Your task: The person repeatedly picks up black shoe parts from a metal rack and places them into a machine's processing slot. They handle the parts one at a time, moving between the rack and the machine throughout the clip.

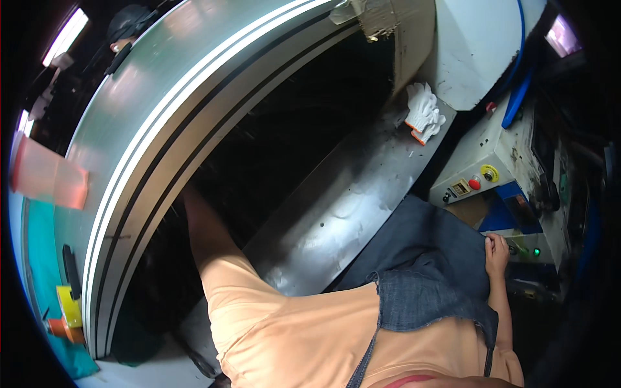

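Note:
My left arm reaches into the dark opening [278, 129] of a large machine. Shadow swallows the left hand, so its fingers and anything in them are hidden. Low on the right, my right hand [497, 253] rests at the edge of a control panel [530, 242], near a green lit button [537, 252]. Its fingers are slightly bent and apart, and nothing shows in them. A pair of white work gloves [423, 111] with orange cuffs lies on the metal ledge [323, 223] in front of the opening.
A curved, pale green and white machine door [155, 97] stands at the left. On the right, a control box [479, 174] carries a red button [474, 183]. A pink translucent container [50, 171] and a yellow tape roll [68, 305] are far left. Another person's dark cap [131, 22] shows behind.

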`<state>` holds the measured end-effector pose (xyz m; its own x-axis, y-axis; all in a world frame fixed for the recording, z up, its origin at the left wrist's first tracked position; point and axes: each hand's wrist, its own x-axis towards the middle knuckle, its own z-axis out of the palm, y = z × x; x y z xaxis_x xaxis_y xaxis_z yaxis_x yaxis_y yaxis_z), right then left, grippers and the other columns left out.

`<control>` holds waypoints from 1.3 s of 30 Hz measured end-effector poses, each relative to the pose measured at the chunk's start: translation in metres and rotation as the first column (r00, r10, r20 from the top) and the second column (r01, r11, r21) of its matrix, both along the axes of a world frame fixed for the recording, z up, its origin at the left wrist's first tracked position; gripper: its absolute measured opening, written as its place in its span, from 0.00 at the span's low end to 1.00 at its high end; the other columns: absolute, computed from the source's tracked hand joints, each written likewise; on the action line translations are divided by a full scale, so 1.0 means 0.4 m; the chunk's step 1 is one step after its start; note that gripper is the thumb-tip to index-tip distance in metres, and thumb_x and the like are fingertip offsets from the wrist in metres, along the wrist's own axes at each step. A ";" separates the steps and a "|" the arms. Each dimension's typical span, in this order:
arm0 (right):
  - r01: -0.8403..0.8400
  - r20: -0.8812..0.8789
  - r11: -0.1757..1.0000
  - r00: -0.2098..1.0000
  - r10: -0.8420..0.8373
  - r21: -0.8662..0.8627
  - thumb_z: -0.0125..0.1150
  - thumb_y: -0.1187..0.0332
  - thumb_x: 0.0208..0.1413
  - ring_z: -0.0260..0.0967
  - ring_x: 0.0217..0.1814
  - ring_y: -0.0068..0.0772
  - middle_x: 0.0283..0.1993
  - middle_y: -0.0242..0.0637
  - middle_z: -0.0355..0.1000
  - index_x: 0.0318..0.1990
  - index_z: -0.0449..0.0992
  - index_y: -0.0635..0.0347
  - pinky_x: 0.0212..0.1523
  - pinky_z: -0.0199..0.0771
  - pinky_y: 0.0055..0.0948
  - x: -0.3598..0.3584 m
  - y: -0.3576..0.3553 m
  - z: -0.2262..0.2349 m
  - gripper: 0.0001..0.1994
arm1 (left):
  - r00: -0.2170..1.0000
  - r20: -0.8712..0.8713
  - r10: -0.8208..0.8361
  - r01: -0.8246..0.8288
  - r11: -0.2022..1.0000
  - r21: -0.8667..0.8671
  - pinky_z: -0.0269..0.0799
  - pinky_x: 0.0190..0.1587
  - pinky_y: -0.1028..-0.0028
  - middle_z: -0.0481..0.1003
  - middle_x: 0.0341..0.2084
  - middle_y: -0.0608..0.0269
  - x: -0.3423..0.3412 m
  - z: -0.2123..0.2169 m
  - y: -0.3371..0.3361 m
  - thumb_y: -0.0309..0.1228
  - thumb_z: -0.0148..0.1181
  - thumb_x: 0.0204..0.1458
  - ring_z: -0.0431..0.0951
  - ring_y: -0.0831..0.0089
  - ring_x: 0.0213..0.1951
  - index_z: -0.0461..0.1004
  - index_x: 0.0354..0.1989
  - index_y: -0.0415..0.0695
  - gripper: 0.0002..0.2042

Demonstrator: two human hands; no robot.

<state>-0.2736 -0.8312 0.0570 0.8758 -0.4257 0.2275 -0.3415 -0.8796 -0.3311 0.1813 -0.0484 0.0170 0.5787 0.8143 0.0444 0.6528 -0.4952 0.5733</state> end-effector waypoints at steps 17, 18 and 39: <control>-0.128 0.106 0.881 0.990 0.090 0.455 0.67 0.75 0.52 0.65 0.33 0.20 0.35 0.31 0.68 0.52 0.74 0.60 0.35 0.70 0.21 0.098 0.109 0.142 0.19 | 0.742 0.616 0.265 0.494 0.405 -0.769 0.65 0.64 0.57 0.73 0.55 0.51 -0.453 0.211 -0.350 0.58 0.47 0.59 0.74 0.55 0.55 0.66 0.63 0.41 0.34; -0.204 0.116 0.889 0.978 0.171 0.410 0.69 0.74 0.51 0.70 0.41 0.26 0.41 0.34 0.69 0.56 0.73 0.59 0.42 0.74 0.24 0.123 0.139 0.168 0.23 | 0.746 0.608 0.270 0.550 0.264 -0.792 0.65 0.64 0.57 0.73 0.56 0.52 -0.491 0.226 -0.419 0.58 0.47 0.59 0.74 0.55 0.55 0.66 0.63 0.42 0.34; -0.634 0.377 0.773 0.713 0.591 -0.012 0.74 0.59 0.29 0.68 0.57 0.47 0.56 0.42 0.66 0.72 0.56 0.52 0.55 0.73 0.40 0.078 0.063 0.320 0.54 | 0.243 0.678 -0.694 0.761 -0.297 -0.577 0.67 0.62 0.63 0.71 0.58 0.57 -0.663 0.309 -1.311 0.59 0.43 0.62 0.72 0.64 0.58 0.65 0.64 0.44 0.33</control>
<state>-0.2423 -0.8059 0.1849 0.8267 0.1360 0.5460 0.4134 -0.8052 -0.4253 -0.0839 -0.5730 0.1405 0.7873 -0.6139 -0.0568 0.1265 0.0706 0.9895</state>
